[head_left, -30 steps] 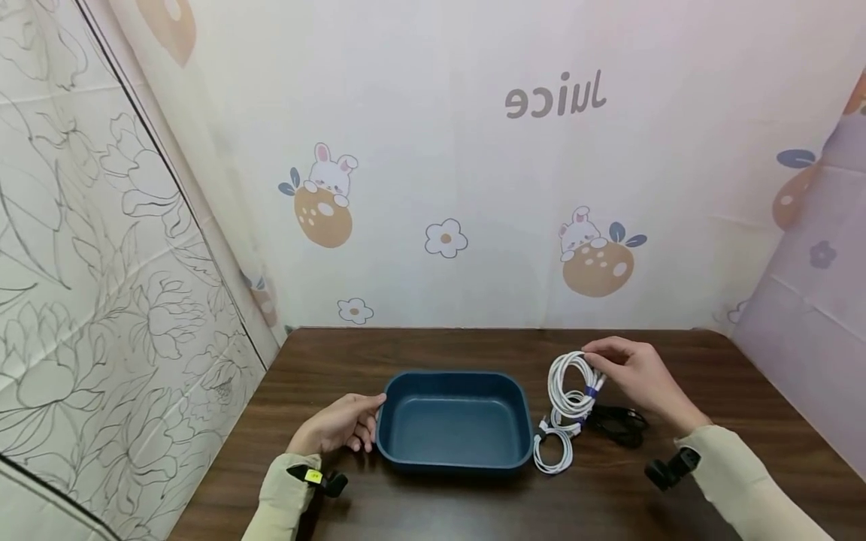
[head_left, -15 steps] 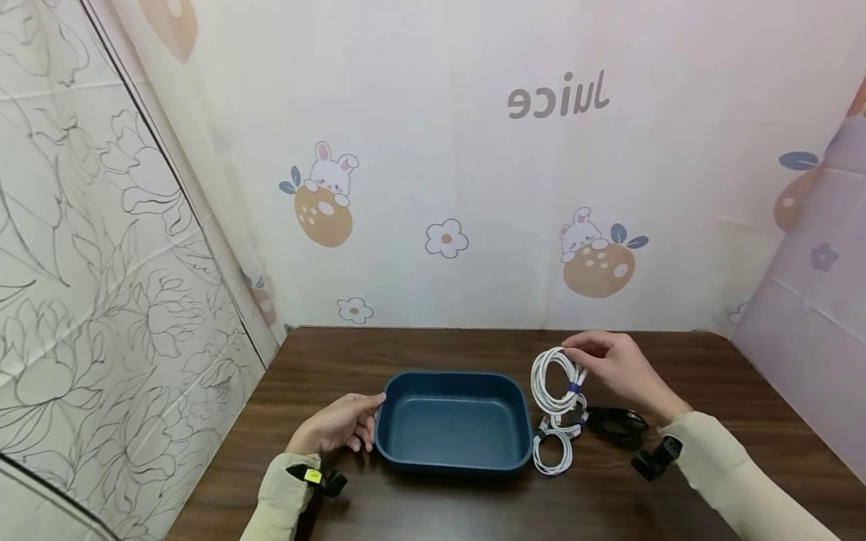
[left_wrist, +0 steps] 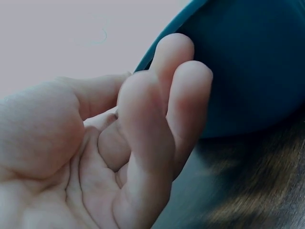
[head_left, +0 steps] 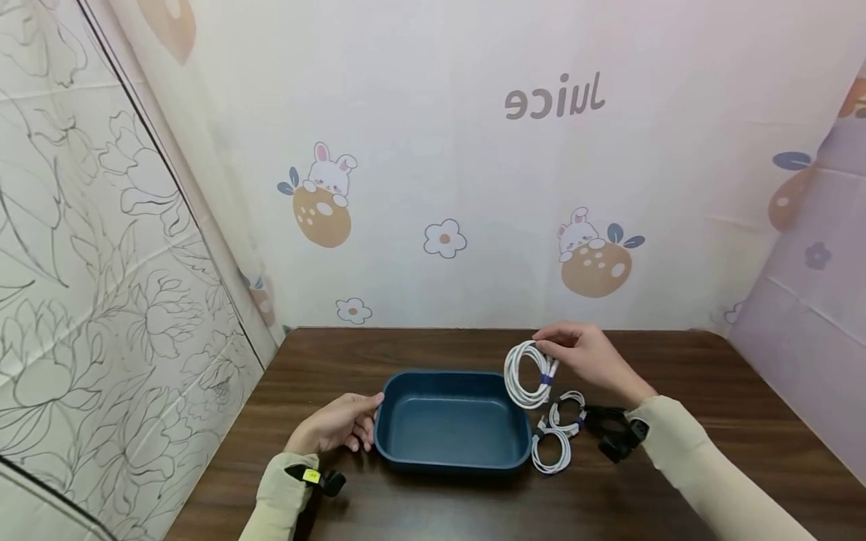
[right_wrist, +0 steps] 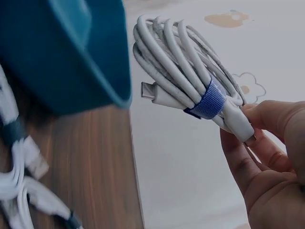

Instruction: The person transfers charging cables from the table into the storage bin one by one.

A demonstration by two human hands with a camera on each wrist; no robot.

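Note:
In the head view my right hand (head_left: pixel 595 364) pinches a coiled white USB cable (head_left: pixel 517 382) and holds it raised at the right rim of a deep blue tray (head_left: pixel 453 467). A blue strap (right_wrist: pixel 209 102) binds that coil; its metal plug shows in the right wrist view. My left hand (head_left: pixel 338 424) grips the tray's left rim, thumb at the edge. The other left fingers (left_wrist: pixel 147 119) curl beside the outer wall in the left wrist view; the thumb tip is hidden there.
Smaller white cable coils (head_left: pixel 551 449) lie against the tray's right side on the brown table (head_left: pixel 379 346). A black cable (head_left: pixel 602 421) lies right of them, partly behind the right wrist camera (head_left: pixel 622 442). A printed curtain (head_left: pixel 446 150) hangs behind the table.
My right hand has carried the white USB cable leftward, off the smaller coils and up to the tray's right rim. The left hand and tray have stayed in place.

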